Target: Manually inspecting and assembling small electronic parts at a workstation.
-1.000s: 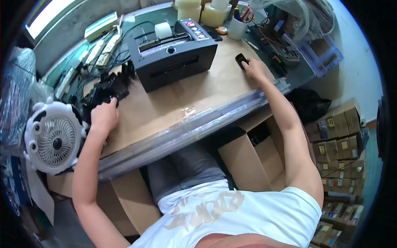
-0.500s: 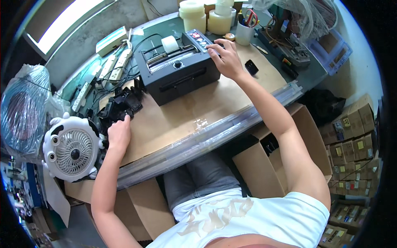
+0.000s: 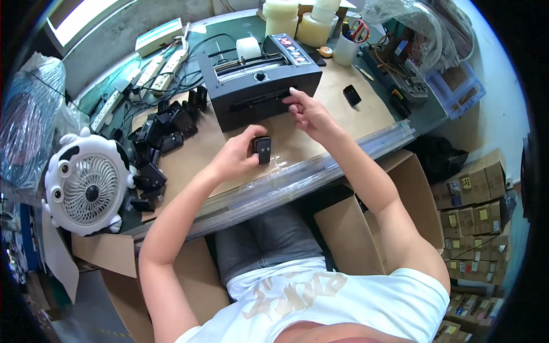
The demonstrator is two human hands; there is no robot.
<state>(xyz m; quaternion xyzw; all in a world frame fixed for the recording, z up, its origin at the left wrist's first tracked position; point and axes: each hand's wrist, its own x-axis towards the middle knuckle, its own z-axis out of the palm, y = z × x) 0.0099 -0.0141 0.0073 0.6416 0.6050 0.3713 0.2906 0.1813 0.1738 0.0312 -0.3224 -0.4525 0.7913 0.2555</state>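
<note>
A black desktop machine (image 3: 240, 121) with a white roll (image 3: 248, 48) on top and a coloured button panel (image 3: 291, 50) stands on brown card. My right hand (image 3: 311, 117) is at the right end of its front slot, index finger and thumb drawn together; anything between them is too small to make out. In front of the machine my left hand (image 3: 233, 153) grips a small black plastic part (image 3: 261, 150) with two light dots on its face. A heap of similar black parts (image 3: 166, 127) lies to the left. One more black part (image 3: 351, 95) rests alone on the right.
A white cow-shaped fan (image 3: 91, 193) stands at the left edge, power strips (image 3: 166, 71) and cables behind it. Tape rolls (image 3: 280, 18) and a cup (image 3: 345, 50) with scissors are at the back. Open cartons (image 3: 349, 234) sit below the table's plastic-wrapped front edge (image 3: 286, 178).
My left hand has moved right from the heap and now carries a black plastic part. My right hand has come down from the button panel to the front slot.
</note>
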